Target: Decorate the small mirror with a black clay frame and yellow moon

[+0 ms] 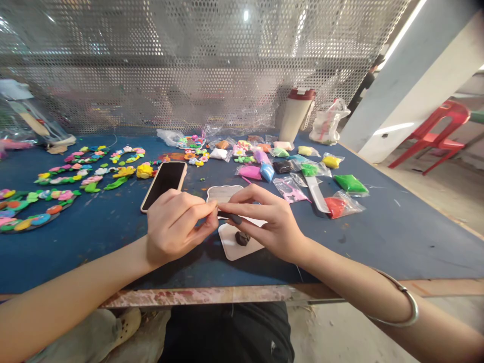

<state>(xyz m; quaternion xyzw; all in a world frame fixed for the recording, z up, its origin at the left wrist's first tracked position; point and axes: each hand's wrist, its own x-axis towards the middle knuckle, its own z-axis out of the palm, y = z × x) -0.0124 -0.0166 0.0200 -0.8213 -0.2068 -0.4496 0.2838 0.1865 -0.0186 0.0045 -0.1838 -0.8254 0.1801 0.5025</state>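
Observation:
My left hand (176,224) and my right hand (276,222) meet over the middle of the table, fingertips touching. Between them is a slim dark piece of modelling clay (235,218). The right fingers and thumb grip its length, and the left fingers pinch at its left end. Just below, a black lump of clay (242,238) rests on a pale board (228,249) with rounded corners. Part of that board and of a wavy-edged plate (223,192) behind it is hidden by my right hand. A phone (165,182) with a dark screen lies beside my left hand.
Bags of coloured clay (351,184) and a white comb (317,194) lie to the right. Flower-decorated clay rings (56,209) spread over the left side. A tumbler (297,115) stands at the back by a perforated metal screen (181,65). A red chair (440,131) is beyond the table.

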